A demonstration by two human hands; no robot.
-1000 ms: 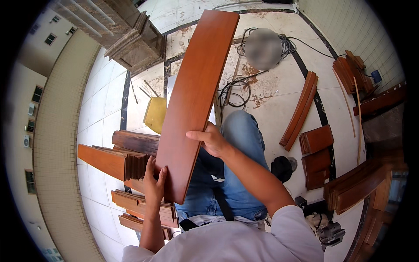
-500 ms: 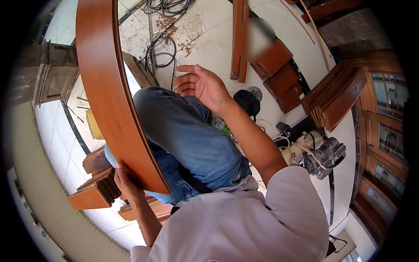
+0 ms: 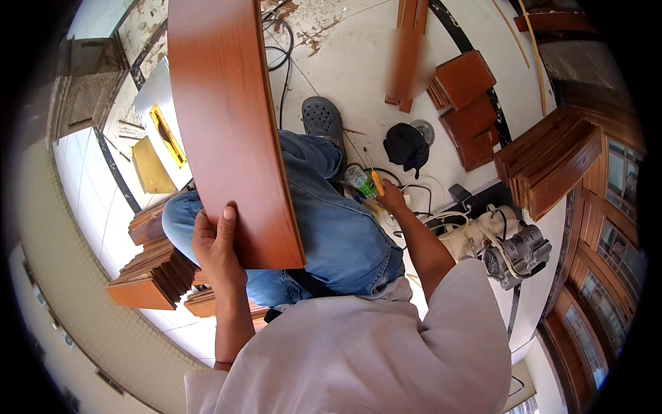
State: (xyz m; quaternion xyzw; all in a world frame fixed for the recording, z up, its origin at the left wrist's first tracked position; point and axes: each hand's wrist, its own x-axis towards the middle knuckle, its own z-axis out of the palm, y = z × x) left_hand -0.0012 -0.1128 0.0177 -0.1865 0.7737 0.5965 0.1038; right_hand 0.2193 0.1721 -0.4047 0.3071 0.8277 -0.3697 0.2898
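Note:
A long reddish-brown wooden board [image 3: 227, 131] stretches from my lap up past the top of the view. My left hand [image 3: 222, 241] grips its near end, the thumb on top and the other fingers mostly hidden. Low on my right side, my right hand [image 3: 393, 199] is closed on a screwdriver with an orange handle [image 3: 377, 183], its thin shaft pointing away from me. Right beside that handle lies a clear plastic bottle with a green label [image 3: 360, 181].
Left of the board is a metal plate with a yellow slot piece [image 3: 169, 134]. Stacked boards sit at left [image 3: 155, 276] and right [image 3: 548, 162]. A motor-driven compressor [image 3: 514, 245], dark cap [image 3: 407, 146], toothed disc [image 3: 423, 130] and black cable [image 3: 286, 52] are on the floor.
My right hand has dropped from above my knee to beside the bottle and taken hold of the screwdriver. The board appears farther right, partly because the view has shifted.

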